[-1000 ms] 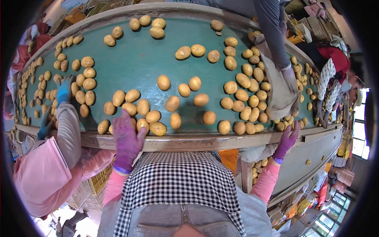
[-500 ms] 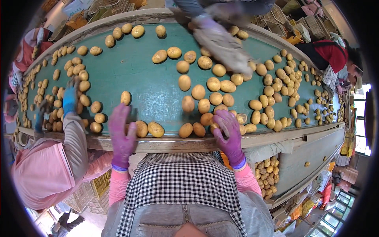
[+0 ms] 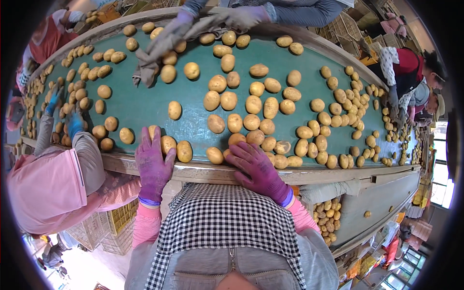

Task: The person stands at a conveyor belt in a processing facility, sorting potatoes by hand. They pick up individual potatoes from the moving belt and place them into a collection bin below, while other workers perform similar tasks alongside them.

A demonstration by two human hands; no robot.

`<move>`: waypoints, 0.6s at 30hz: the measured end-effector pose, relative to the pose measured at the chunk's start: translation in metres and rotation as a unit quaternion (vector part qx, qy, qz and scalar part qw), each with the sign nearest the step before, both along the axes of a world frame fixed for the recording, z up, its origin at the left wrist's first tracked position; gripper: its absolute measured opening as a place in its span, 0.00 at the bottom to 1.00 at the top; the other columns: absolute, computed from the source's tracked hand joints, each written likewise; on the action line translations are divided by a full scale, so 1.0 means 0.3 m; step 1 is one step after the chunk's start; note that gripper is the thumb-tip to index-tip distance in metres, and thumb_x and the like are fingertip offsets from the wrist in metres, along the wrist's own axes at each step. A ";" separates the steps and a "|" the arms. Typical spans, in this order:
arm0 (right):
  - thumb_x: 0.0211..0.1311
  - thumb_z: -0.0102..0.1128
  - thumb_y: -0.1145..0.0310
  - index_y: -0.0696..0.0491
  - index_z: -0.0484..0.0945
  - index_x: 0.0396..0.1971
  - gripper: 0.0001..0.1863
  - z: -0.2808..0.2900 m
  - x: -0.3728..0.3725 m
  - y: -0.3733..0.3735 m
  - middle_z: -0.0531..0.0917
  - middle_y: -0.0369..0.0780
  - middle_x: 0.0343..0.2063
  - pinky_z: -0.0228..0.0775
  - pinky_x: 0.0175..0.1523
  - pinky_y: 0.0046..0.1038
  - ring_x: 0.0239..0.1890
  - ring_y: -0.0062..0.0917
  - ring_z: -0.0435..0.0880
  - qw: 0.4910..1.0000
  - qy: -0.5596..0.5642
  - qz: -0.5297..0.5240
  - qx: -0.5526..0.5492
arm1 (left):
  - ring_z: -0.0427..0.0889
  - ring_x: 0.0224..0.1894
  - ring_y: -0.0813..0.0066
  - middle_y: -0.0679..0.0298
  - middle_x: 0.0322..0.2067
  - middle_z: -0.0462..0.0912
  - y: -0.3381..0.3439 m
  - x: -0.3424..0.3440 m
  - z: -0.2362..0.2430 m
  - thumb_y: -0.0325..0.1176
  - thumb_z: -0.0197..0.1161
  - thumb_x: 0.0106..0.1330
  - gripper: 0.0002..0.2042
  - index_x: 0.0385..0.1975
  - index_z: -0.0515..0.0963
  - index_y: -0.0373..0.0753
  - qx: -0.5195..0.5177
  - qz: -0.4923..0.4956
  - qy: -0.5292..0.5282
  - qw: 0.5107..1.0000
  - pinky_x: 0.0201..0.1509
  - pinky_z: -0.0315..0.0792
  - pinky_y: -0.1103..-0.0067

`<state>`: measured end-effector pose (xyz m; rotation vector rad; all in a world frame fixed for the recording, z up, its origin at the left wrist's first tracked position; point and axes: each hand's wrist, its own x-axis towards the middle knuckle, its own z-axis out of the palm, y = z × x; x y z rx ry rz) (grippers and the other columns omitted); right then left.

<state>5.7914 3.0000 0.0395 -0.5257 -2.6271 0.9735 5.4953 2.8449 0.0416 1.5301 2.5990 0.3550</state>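
My left hand [image 3: 155,164], in a purple glove, lies at the near edge of the green conveyor belt [image 3: 137,108], fingers stretched out beside a few potatoes [image 3: 168,144]. My right hand [image 3: 257,175], also gloved in purple, reaches over the near rail with fingers spread and bent slightly, touching or very close to a group of potatoes [image 3: 237,139]. Many loose potatoes cover the belt in front of both hands and to the right. A black-and-white checked apron [image 3: 224,217] covers my front below the rail.
Across the belt, a co-worker's gloved hands [image 3: 241,18] work with a grey cloth [image 3: 145,70]. Another worker in pink [image 3: 53,188] reaches in on my left; others [image 3: 406,67] stand at right. Plastic crates [image 3: 121,224] lie below left; piled potatoes [image 3: 326,217] sit below right.
My right hand has moved left along the rail toward the middle; my left stayed nearly in place. The co-worker's cloth swept from right to far left, and potatoes shifted.
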 end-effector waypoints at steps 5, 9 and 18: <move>0.63 0.67 0.66 0.52 0.79 0.67 0.30 -0.013 0.105 0.023 0.78 0.45 0.68 0.67 0.75 0.50 0.73 0.44 0.73 0.999 -0.024 0.024 0.025 | 0.72 0.66 0.39 0.44 0.73 0.67 0.087 0.207 0.032 0.49 0.66 0.68 0.34 0.71 0.73 0.38 -0.018 -0.128 0.035 0.991 0.77 0.60 0.49; 0.62 0.69 0.66 0.50 0.79 0.67 0.30 0.038 0.188 0.079 0.79 0.46 0.68 0.69 0.74 0.47 0.73 0.45 0.74 0.997 -0.071 0.028 -0.031 | 0.72 0.69 0.43 0.45 0.71 0.70 0.131 0.336 -0.016 0.48 0.65 0.67 0.32 0.70 0.74 0.40 -0.002 -0.203 -0.030 0.979 0.78 0.58 0.49; 0.61 0.70 0.74 0.55 0.82 0.62 0.26 -0.039 0.610 0.203 0.81 0.49 0.65 0.71 0.72 0.45 0.70 0.47 0.79 0.976 -0.006 -0.208 0.061 | 0.73 0.71 0.45 0.48 0.68 0.76 0.202 0.370 0.063 0.38 0.69 0.66 0.25 0.63 0.79 0.37 0.131 -0.173 -0.155 0.964 0.75 0.64 0.54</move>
